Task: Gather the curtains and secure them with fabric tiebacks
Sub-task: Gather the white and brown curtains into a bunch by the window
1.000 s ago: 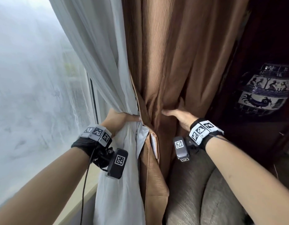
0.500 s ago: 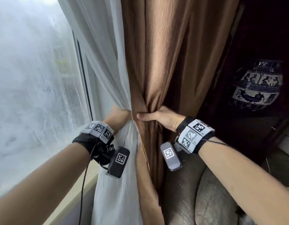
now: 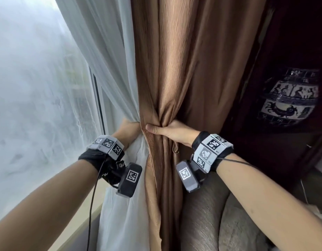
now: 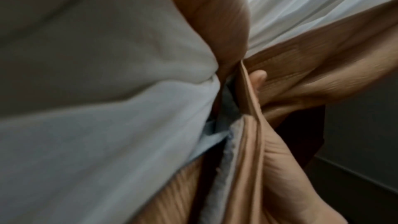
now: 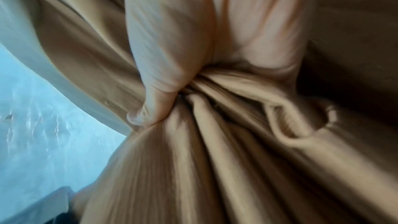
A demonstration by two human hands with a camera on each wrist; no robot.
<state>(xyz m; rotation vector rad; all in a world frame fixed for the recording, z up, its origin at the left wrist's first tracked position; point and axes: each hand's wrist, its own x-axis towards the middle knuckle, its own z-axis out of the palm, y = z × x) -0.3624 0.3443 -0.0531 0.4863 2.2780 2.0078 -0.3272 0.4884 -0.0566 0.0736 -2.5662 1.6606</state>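
the right hand (image 3: 172,132) has now bunched the ribbed brown fabric curtain (image 3: 176,69) tight, the left hand (image 3: 128,130) clutching the sheer white curtain (image 3: 109,51); both look gathered, ready for a tieback.

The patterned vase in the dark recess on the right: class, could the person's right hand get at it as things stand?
Probably not at once. The right hand grips the gathered brown curtain, and letting go would loosen the folds. The patterned vase stands beyond the curtain's right edge, and nothing visible blocks the way.
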